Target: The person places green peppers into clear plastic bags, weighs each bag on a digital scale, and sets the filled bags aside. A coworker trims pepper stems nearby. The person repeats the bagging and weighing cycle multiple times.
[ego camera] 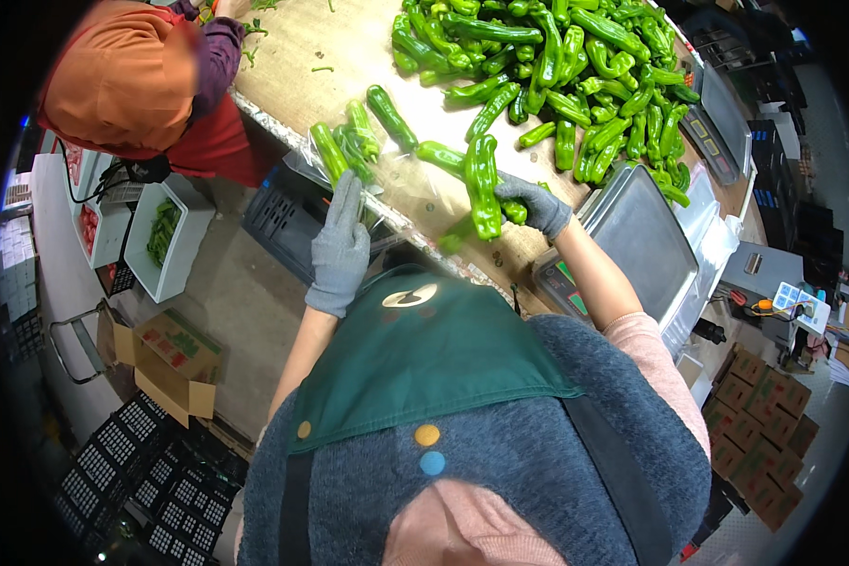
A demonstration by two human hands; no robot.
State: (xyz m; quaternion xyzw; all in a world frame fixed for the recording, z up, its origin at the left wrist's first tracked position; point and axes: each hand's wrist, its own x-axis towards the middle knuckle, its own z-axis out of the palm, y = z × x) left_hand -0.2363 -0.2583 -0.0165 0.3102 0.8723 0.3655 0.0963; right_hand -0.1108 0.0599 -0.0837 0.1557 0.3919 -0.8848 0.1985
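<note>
My left hand [341, 244], in a grey knit glove, lies with its fingers on the near end of a clear plastic bag [396, 173] at the table's edge. Several green peppers [329, 152] are in or under the bag; the film makes this hard to tell. My right hand [535, 205], gloved alike, holds green peppers [482, 187] over the table, the large one pointing towards me. A large heap of green peppers [559, 64] covers the far side of the table.
A scale with a metal pan [633, 233] stands to the right, plastic bags [711, 247] beside it. Another scale [722, 120] is farther back. A person in orange [131, 85] works at the left. White crates [173, 247], a dark crate [276, 226] and an open cardboard box [177, 354] are below left.
</note>
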